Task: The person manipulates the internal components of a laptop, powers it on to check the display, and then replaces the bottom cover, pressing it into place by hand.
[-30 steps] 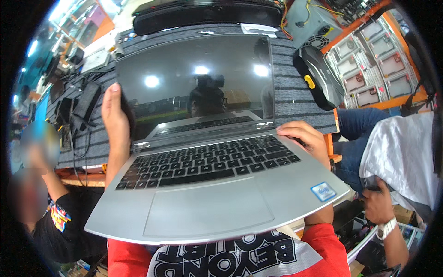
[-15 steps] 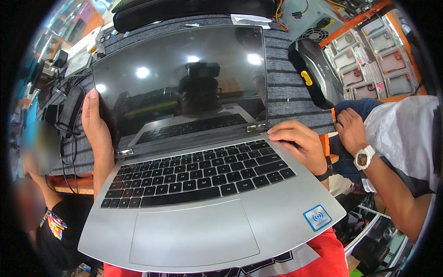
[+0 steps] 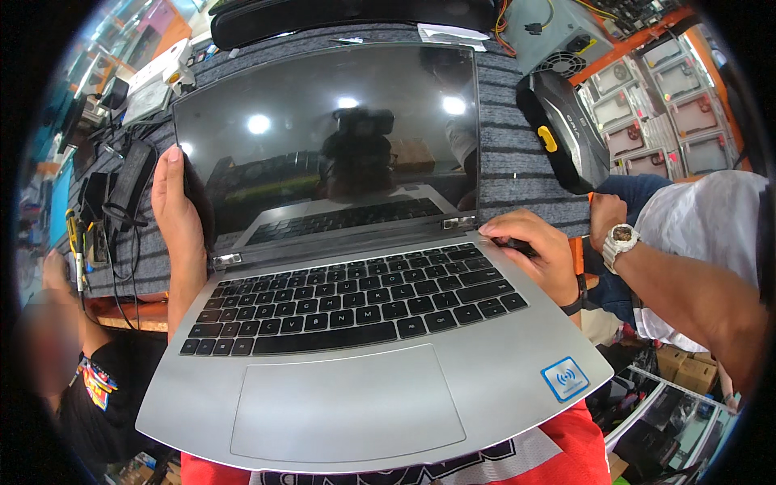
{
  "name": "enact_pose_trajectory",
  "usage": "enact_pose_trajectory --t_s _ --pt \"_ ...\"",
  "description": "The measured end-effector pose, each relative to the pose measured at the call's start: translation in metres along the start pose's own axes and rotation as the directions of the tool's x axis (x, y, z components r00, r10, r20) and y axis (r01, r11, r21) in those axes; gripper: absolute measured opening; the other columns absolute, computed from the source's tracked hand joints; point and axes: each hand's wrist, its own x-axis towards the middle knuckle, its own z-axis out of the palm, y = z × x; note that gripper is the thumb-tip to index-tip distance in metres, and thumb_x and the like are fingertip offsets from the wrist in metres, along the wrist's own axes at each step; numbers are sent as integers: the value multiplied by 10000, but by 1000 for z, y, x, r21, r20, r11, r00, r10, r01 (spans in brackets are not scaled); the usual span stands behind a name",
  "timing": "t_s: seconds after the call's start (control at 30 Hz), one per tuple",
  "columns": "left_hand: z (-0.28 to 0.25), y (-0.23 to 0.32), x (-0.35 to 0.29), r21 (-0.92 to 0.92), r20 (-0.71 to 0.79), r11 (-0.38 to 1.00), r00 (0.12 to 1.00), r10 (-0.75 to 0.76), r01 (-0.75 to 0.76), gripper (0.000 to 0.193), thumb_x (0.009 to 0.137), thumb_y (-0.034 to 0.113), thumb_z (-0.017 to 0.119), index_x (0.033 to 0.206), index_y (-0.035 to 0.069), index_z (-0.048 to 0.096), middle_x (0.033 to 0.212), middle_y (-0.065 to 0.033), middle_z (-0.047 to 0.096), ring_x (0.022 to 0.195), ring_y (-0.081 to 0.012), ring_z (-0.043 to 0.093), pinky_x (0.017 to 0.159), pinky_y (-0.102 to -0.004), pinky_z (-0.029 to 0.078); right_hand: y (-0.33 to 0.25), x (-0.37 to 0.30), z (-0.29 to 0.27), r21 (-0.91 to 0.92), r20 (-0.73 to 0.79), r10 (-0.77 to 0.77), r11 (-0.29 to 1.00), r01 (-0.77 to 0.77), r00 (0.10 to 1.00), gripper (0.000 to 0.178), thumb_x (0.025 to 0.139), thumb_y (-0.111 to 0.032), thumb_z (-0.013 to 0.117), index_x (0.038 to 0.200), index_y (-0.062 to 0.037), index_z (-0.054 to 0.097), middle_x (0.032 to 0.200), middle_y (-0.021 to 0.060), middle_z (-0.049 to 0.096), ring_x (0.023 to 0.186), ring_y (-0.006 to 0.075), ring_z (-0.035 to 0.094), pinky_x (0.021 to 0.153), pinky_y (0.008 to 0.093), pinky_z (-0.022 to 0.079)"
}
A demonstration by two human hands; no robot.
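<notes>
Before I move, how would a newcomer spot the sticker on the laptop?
Start at the open silver laptop. Go right of its touchpad to the near right corner. The sticker is the blue-bordered square there; the touchpad is larger and plain silver.

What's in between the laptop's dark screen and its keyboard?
The head view shows a dark strip with a shiny hinge near each end, all part of the laptop.

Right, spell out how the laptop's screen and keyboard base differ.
The screen is dark and glossy; the keyboard base is silver with black keys. The screen tilts up, while the base lies flatter. The left hand is at the screen's edge, the right hand at the base's rear right corner. Both belong to one laptop.
</notes>
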Motion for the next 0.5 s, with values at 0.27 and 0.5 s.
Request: enact_pose_trajectory --t_s 0.27,0.5 --pt "2 1 0 -34 67 999 997 -34 37 291 1030 243 569 1136 -12 662 1029 -25 678 928 -72 599 868 -212 447 10 0 3 36 -37 -86 996 88 996 298 743 69 707 1028 -19 696 1046 128 718 964 281 695 846 334 539" --pt "-1 -3 3 45 117 999 993 20 -26 310 1044 251 540 1120 -21 667 1002 -20 676 894 -70 586 829 -205 436 2 1 7 42 -78 -77 996 80 994 244 804 34 679 1041 -20 699 1026 130 706 912 245 688 771 300 527"
